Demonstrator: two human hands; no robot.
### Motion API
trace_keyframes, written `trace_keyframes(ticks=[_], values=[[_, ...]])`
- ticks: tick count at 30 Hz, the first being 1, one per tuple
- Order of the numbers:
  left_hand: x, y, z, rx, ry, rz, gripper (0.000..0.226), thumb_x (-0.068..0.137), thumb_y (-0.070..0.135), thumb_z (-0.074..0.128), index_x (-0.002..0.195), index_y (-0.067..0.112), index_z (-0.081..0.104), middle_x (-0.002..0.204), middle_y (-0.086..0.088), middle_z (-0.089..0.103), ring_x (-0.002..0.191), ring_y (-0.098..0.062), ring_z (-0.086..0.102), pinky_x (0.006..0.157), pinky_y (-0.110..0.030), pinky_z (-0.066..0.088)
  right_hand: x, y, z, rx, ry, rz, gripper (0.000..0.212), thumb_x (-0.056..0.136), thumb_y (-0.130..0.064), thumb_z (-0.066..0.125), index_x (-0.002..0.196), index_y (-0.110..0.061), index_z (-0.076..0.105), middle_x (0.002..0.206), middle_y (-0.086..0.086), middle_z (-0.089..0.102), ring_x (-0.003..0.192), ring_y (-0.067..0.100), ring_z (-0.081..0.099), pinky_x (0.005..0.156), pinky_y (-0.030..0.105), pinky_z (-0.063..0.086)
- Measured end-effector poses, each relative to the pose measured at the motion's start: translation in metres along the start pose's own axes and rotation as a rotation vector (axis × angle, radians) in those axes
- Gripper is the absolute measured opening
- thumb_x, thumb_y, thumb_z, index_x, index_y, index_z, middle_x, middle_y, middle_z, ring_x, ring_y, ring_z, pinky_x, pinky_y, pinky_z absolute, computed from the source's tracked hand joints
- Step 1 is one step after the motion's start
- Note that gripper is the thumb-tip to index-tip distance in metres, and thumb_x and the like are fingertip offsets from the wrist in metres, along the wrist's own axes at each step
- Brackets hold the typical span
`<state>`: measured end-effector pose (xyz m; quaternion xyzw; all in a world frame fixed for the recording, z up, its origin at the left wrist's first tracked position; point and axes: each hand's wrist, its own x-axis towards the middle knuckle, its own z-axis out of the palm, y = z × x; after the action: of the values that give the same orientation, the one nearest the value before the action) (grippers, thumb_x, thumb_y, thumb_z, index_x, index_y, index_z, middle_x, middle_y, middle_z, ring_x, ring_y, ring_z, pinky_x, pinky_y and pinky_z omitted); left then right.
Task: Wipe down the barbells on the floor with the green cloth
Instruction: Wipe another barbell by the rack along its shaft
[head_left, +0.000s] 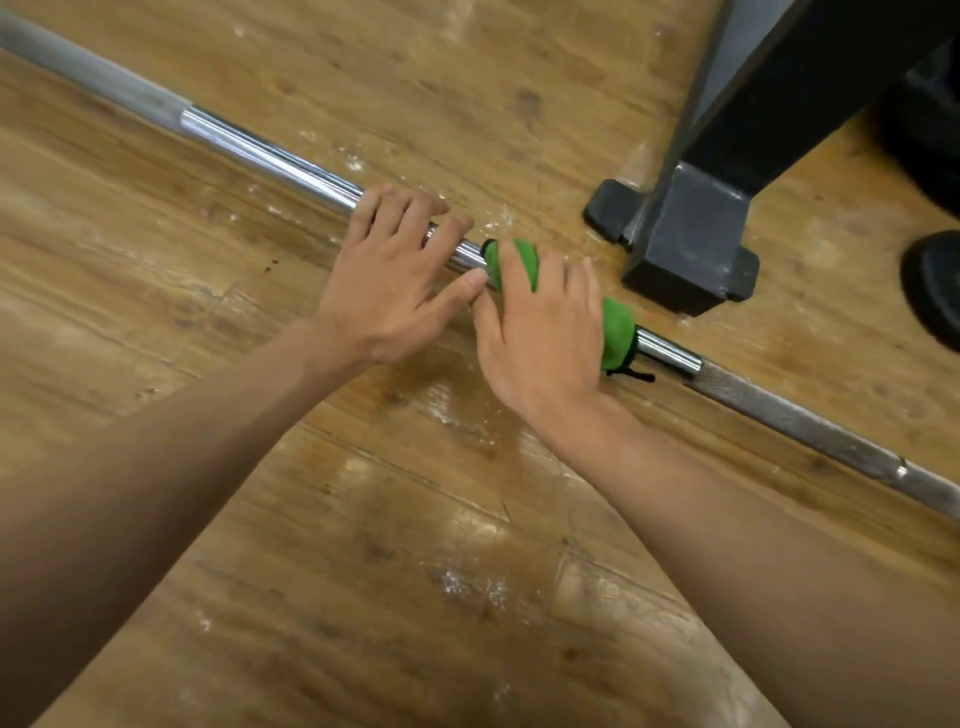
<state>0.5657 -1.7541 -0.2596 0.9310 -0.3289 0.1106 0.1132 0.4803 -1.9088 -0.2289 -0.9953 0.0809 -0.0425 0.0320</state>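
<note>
A barbell (270, 156) is lying on the wooden floor (363, 545), its long axis running diagonally from the upper left corner down to the right edge. At the far left the bar is looking dull grey and matte; then it is turning into a bright, mirror-smooth chrome stretch; past the hands it is becoming rough and grey again. The floor planks are showing a worn brown grain with pale scuffs and whitish specks.

The left hand (387, 280) is resting on the chrome part, fingers (410, 208) spread and draped loosely over the bar, thumb reaching toward the other hand; it is not closing around anything. Just beside it, nearly touching, the right hand (540, 332) is pressing down on the green cloth (618, 332), which is wrapping around the bar. Its fingers are curling over the cloth and bar in a closed grip. The cloth is looking soft and bunched, with a dark edge and a small black thread trailing on its right end.

Behind the hands, near the bar but apart from it, a dark metal frame leg (691, 244) with a square foot is standing on the floor. At the right edge, a black rounded object (935, 286) is showing only partly.
</note>
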Motion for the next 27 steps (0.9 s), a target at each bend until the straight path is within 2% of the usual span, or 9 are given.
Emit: trace_keyframes(ticks=[5,10,14,17,19,22,24,25,27], values=[[-0.003,0.000,-0.006,-0.021,-0.033,-0.018,0.080,0.106,0.062,0.004,0.140,0.013,0.057,0.130,-0.014,0.055,0.130,-0.036,0.047,0.121,-0.051,0.024,-0.016,0.033,-0.012,0.105,-0.093,-0.091,0.062,0.108,-0.046,0.010,0.161,-0.023,0.035,0.148,0.011,0.051,0.136,0.032,0.045,0.125,0.046,0.023],[-0.012,0.008,-0.010,-0.033,-0.047,-0.049,0.075,0.108,0.060,0.008,0.135,0.011,0.059,0.123,-0.013,0.054,0.127,-0.035,0.046,0.123,-0.051,0.022,-0.062,0.101,-0.030,0.093,-0.131,0.109,0.065,0.107,-0.049,0.013,0.155,-0.020,0.044,0.141,0.012,0.054,0.133,0.034,0.045,0.124,0.052,0.026],[-0.023,0.013,-0.014,-0.029,-0.073,-0.081,0.072,0.108,0.060,0.011,0.135,0.013,0.058,0.125,-0.013,0.055,0.135,-0.034,0.045,0.126,-0.051,0.019,-0.051,0.047,-0.027,0.107,-0.102,0.157,0.073,0.104,-0.054,0.007,0.150,-0.018,0.051,0.142,0.016,0.055,0.132,0.038,0.046,0.125,0.052,0.020],[-0.033,0.013,-0.018,-0.027,-0.084,-0.085,0.072,0.108,0.060,0.012,0.135,0.012,0.059,0.128,-0.014,0.057,0.140,-0.035,0.044,0.126,-0.052,0.020,-0.027,0.002,-0.027,0.183,-0.223,-0.006,0.073,0.104,-0.054,-0.004,0.163,-0.026,0.028,0.159,0.010,0.039,0.148,0.031,0.032,0.129,0.044,0.007],[-0.041,0.014,-0.021,-0.023,-0.093,-0.080,0.072,0.108,0.059,0.012,0.137,0.011,0.057,0.132,-0.015,0.056,0.141,-0.035,0.043,0.127,-0.051,0.019,-0.022,-0.004,-0.030,0.234,-0.307,-0.090,0.066,0.106,-0.053,-0.001,0.165,-0.030,0.019,0.164,0.007,0.032,0.152,0.027,0.026,0.129,0.040,0.006],[-0.056,0.017,-0.023,-0.024,-0.086,-0.079,0.071,0.108,0.058,0.016,0.141,0.010,0.055,0.138,-0.015,0.053,0.145,-0.036,0.039,0.127,-0.052,0.017,-0.046,0.030,-0.038,0.176,-0.313,-0.196,0.074,0.100,-0.058,-0.007,0.164,-0.034,0.020,0.160,0.002,0.038,0.146,0.025,0.038,0.124,0.040,0.023],[-0.068,0.019,-0.024,-0.045,-0.068,-0.083,0.072,0.107,0.059,0.017,0.143,0.009,0.055,0.140,-0.016,0.053,0.146,-0.037,0.039,0.128,-0.052,0.015,-0.068,0.069,-0.045,0.128,-0.355,-0.165,0.071,0.098,-0.061,-0.004,0.157,-0.035,0.028,0.143,-0.002,0.048,0.125,0.027,0.056,0.104,0.041,0.044],[-0.075,0.020,-0.024,-0.059,-0.060,-0.085,0.073,0.107,0.060,0.018,0.144,0.008,0.054,0.141,-0.016,0.052,0.146,-0.038,0.038,0.128,-0.052,0.014,-0.077,0.087,-0.049,0.110,-0.392,-0.156,0.070,0.097,-0.063,-0.003,0.153,-0.035,0.030,0.137,-0.003,0.049,0.116,0.027,0.060,0.094,0.040,0.048],[-0.087,0.023,-0.025,-0.079,-0.043,-0.092,0.075,0.105,0.062,0.020,0.143,0.007,0.054,0.141,-0.017,0.051,0.147,-0.039,0.037,0.128,-0.055,0.013,-0.094,0.107,-0.053,0.043,-0.462,-0.170,0.073,0.096,-0.066,0.000,0.153,-0.032,0.031,0.138,-0.001,0.049,0.112,0.026,0.061,0.088,0.039,0.049]])
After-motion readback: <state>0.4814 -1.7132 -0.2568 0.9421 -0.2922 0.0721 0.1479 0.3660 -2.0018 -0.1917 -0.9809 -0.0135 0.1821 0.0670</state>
